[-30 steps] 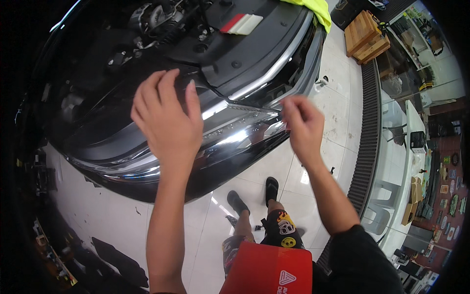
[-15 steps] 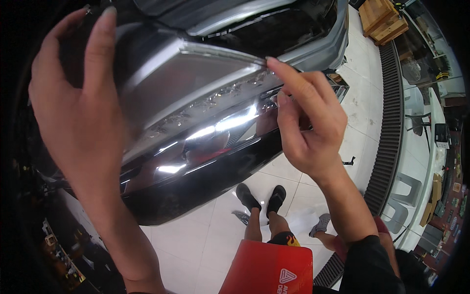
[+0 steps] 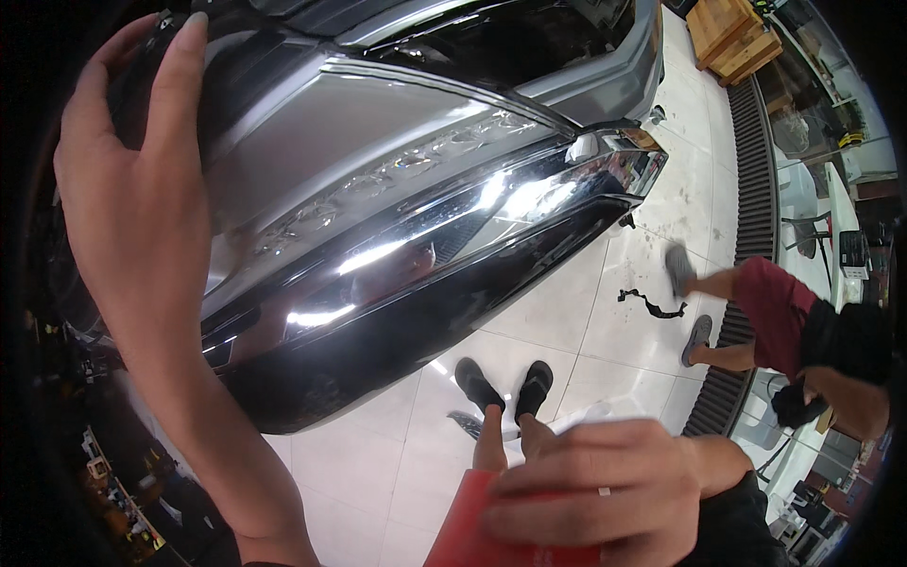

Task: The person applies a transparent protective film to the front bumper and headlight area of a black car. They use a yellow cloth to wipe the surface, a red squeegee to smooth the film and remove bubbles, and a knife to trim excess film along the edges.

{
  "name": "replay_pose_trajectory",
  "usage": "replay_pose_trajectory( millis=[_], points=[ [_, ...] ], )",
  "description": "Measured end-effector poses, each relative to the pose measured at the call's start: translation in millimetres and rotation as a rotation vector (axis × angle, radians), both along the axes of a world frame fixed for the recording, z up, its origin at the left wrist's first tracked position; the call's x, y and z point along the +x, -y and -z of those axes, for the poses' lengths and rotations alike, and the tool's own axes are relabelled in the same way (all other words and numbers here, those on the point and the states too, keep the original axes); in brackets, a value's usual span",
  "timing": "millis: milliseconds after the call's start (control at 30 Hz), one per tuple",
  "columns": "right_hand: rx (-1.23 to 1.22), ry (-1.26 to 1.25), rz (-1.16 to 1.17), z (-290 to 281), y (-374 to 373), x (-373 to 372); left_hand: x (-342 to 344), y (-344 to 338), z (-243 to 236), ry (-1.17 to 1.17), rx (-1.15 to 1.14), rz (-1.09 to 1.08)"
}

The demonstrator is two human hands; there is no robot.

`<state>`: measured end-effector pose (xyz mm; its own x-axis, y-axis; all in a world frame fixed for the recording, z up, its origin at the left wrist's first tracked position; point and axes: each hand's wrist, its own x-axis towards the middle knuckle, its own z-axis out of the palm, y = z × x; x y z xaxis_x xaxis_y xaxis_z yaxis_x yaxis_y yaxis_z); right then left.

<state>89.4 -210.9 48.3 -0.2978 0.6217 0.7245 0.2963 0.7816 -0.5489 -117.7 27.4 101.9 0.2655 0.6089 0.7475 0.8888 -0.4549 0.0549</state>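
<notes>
At the upper left, my left hand stays raised beside the dark end of a car's body panel. Its thumb and fingers curve around a dark edge, too dim to make out. A grey panel stretches away from that hand, with a row of clear, crinkled patches along its lower side. Below it runs a glossy chrome and black trim. My right hand is low in the view, in front of the red pouch at my waist. Its fingers are smeared by motion, hiding much of the pouch.
Another person in dark red shorts walks at the right, a dark cloth in hand. A black curved part lies on the tiled floor near a floor grating. A wooden crate and a white bench stand beyond.
My right hand has left the panel's far upper edge and dropped to the red pouch. The other person has stepped out to the right. My left hand has hardly moved.
</notes>
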Motion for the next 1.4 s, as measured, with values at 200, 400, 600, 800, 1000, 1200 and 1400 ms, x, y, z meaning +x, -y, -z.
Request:
replay_pose_trajectory(
  millis=[200, 400, 600, 800, 1000, 1200, 1400],
  points=[
    [0.149, 0.410, 0.709, 28, -54, 84, 4, -2, -3, -0.020, 0.036, 0.020],
    [0.394, 0.475, 0.881, 55, -98, 99, -20, -13, -2, -0.206, 0.098, 0.033],
    [0.401, 0.362, 0.909, 75, -107, 86, -20, -16, 1, -0.179, 0.087, 0.054],
    [0.425, 0.370, 0.887, 65, -112, 72, -11, -11, 1, -0.104, 0.058, 0.051],
    [0.284, 0.356, 0.804, 48, -107, 62, -13, -16, 0, -0.088, 0.005, 0.021],
    [0.149, 0.323, 0.790, 52, -87, 63, -11, -15, 6, -0.050, 0.020, -0.009],
    [0.214, 0.278, 0.802, 58, -102, 56, -11, -18, 3, -0.039, 0.006, 0.017]
  ],
)
